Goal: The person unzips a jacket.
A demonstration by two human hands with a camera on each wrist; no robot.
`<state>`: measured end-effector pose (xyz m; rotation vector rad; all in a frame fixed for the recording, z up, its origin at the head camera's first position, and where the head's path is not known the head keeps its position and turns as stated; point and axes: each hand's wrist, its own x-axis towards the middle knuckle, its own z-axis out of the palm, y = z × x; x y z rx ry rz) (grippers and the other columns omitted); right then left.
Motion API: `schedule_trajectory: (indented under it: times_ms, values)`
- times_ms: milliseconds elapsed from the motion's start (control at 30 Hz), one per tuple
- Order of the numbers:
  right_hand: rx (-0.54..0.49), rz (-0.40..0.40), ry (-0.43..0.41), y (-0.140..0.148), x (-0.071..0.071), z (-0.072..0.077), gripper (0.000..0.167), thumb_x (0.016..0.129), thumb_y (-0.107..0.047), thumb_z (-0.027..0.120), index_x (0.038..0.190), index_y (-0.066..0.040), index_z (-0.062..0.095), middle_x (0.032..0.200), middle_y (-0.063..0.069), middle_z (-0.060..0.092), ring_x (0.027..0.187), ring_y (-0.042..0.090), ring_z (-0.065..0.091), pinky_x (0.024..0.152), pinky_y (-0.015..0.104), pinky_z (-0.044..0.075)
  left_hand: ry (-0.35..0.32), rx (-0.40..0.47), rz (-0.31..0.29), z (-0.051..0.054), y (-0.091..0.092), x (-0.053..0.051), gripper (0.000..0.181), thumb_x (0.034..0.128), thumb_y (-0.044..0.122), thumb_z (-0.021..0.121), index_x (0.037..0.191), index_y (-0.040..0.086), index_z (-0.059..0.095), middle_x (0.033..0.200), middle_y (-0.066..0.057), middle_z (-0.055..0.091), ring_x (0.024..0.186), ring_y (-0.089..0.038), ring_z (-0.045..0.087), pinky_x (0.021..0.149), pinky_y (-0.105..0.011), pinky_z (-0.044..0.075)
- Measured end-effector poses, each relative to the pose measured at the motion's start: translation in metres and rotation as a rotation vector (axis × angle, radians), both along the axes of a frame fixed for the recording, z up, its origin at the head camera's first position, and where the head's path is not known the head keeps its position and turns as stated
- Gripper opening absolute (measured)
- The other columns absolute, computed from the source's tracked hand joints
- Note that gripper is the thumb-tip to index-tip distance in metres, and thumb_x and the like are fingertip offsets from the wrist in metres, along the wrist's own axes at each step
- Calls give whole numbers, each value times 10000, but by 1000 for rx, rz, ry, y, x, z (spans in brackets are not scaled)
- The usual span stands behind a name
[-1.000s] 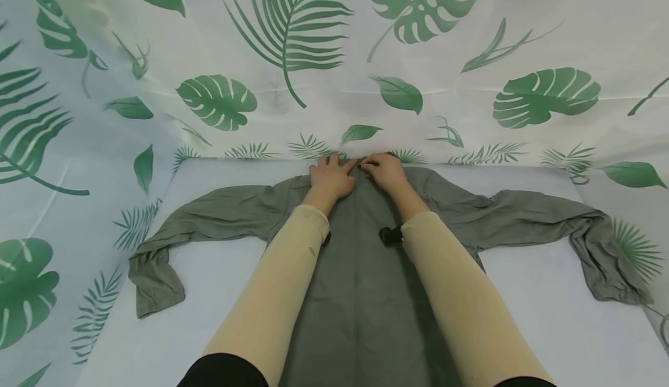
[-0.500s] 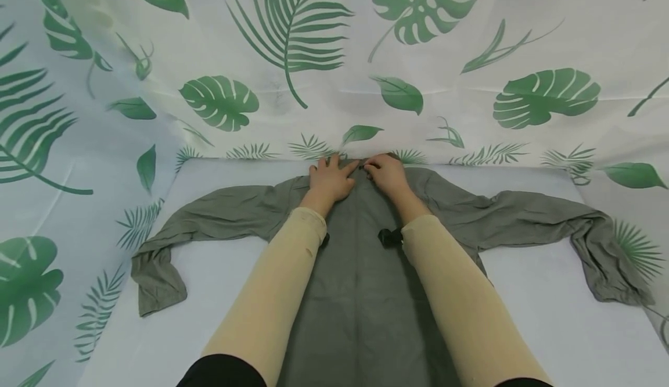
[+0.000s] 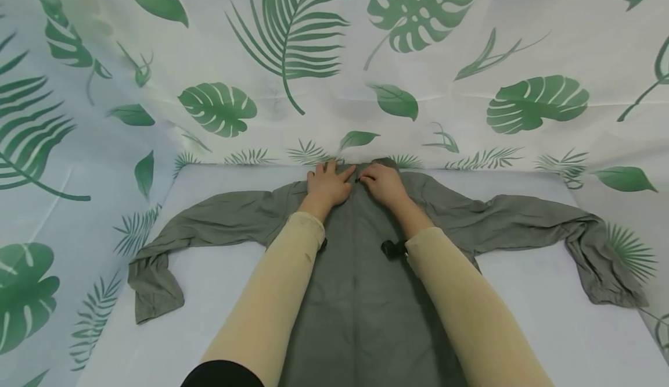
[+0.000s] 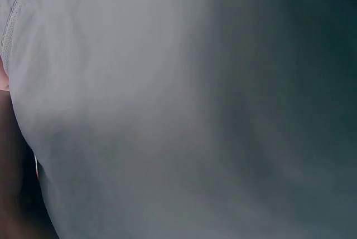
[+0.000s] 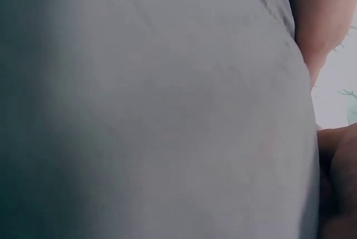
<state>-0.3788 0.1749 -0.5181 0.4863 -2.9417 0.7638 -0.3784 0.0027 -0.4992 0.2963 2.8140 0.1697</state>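
Observation:
A grey-green long-sleeved shirt [image 3: 334, 294] lies spread flat, its collar end at the far edge and both sleeves stretched outward. The left hand [image 3: 328, 186] rests on it beside the collar with fingers spread. Just right of that, the right hand [image 3: 385, 185] has its fingers curled, thumb and fingertips pinching the cloth near a small dark spot at the collar. In the left wrist view grey cloth [image 4: 128, 94] covers nearly everything. The right wrist view is mostly cloth [image 5: 184, 100] too, with parts of the hands at its right edge.
A white surface [image 3: 219, 294] lies under the shirt. Behind it and at the left hang white sheets with green leaf prints [image 3: 313, 96]. The shirt's sleeve ends are folded toward the near side. A thin cable shows at the far right.
The head view has shifted slightly, so the scene sits a little lower. The right hand's wrist and sleeve have tilted a bit; both hands stay at the collar.

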Motion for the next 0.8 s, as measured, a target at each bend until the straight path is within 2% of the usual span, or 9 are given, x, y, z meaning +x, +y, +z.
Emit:
schedule_trajectory:
  times_ms: [200,333,400,567,700,800]
  values:
    - [-65,-106,-65,-1,7,-7,262,1012,-274,588,1145,-107,739,1207,111,694,1143,305,630,1021,484,527,15,3,-7,-2,-1,0,495,1062,507,297,1537,530,161,1651,-6,126,1510,-355,117,1152,-582,270]
    - [-125,-170,-91,-3,13,-13,262,1016,-289,580,1155,-119,723,1229,106,679,1133,301,626,999,481,534,42,48,-34,-6,-8,3,497,1069,454,320,1548,494,196,1645,-24,157,1497,-350,174,1156,-566,286]
    - [-147,-181,-91,-5,16,-16,253,1016,-284,581,1151,-118,718,1221,106,679,1120,304,630,982,480,541,57,64,-69,-9,-14,7,497,1073,432,325,1555,472,207,1646,-31,173,1501,-349,193,1197,-559,270]
    - [-153,-189,-56,-6,20,-22,227,1014,-261,587,1129,-115,717,1190,101,688,1113,301,636,976,473,546,61,107,-153,-23,-25,13,498,1079,457,312,1566,434,209,1675,-24,116,1545,-341,98,1289,-532,126]
    - [-153,-171,-34,-6,21,-20,234,1016,-265,582,1129,-113,720,1195,99,682,1132,303,627,1003,475,534,59,139,-141,-26,-26,12,490,1078,472,304,1558,457,209,1682,-8,85,1553,-326,48,1294,-530,85]
    - [-153,-159,-22,-7,19,-17,246,1020,-268,574,1141,-112,722,1226,101,673,1183,311,607,1057,483,508,57,138,-124,-22,-24,10,477,1080,462,290,1549,483,206,1682,-10,83,1553,-324,44,1291,-539,81]
